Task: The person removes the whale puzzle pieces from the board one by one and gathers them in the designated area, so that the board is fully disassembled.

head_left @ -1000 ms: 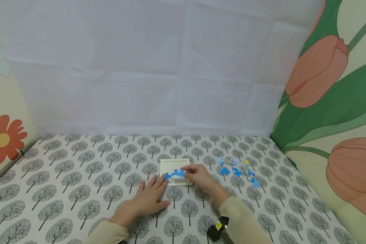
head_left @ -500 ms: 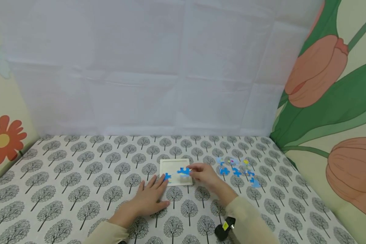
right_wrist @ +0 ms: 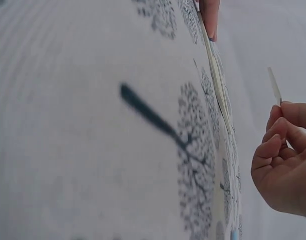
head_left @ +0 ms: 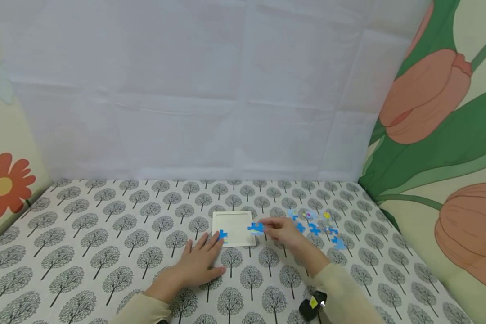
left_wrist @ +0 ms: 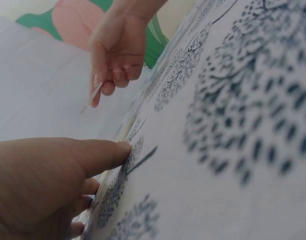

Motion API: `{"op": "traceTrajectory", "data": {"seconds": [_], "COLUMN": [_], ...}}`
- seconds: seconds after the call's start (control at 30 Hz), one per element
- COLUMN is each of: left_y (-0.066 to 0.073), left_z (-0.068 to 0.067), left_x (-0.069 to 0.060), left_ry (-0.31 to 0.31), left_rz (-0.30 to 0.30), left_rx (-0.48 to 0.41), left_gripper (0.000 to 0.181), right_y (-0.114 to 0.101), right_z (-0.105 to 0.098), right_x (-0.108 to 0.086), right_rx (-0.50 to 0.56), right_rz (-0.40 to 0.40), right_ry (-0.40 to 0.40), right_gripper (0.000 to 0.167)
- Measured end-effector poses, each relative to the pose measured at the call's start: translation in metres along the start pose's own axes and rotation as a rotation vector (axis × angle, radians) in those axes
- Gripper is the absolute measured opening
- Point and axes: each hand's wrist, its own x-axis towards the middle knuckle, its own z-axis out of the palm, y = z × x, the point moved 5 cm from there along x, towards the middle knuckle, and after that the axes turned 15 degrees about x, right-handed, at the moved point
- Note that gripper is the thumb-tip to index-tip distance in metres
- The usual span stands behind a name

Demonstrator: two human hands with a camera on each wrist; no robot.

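Between thumb and fingertips, my right hand (head_left: pixel 282 232) pinches a blue jigsaw piece (head_left: pixel 255 228), held up over the right edge of a white puzzle tray (head_left: pixel 234 214). Both wrist views show that piece (right_wrist: pixel 274 86) edge-on and lifted off the cloth. My left hand (head_left: pixel 200 263) lies with fingers spread, its fingertips at the tray's lower left corner. Beside those fingertips, another blue jigsaw piece (head_left: pixel 222 235) sits inside the tray. In the left wrist view, the left hand (left_wrist: pixel 53 175) partly hides the tray.
Several loose jigsaw pieces (head_left: pixel 314 229), blue with some yellow and pink, lie scattered to the right of the tray. A tree-print cloth (head_left: pixel 137 256) covers the table. A white sheet (head_left: pixel 186 90) hangs behind it, and flowered panels (head_left: pixel 425 135) stand at the sides.
My right hand has moved rightward with the pinched jigsaw piece, from the middle of the tray to its right edge. The left hand has stayed in place.
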Motion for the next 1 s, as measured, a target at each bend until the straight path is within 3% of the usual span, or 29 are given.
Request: {"op": "traceTrajectory", "data": {"seconds": [0.6,1.0], "left_y": [0.002,0.001], "left_z": [-0.003,-0.001], "left_x": [-0.001,-0.001], "left_ry": [0.007,0.014], "left_rz": [0.011,0.005], "left_rx": [-0.017,-0.015], "left_gripper": [0.069,0.069], "right_y": [-0.003,-0.004], "right_z": [-0.046,-0.076], "right_x": [-0.014,-0.025], "right_rx": [-0.052,-0.025], "right_rz": [-0.073,-0.024], "right_ry": [0.032,0.157], "right_gripper": [0.032,0.030]}}
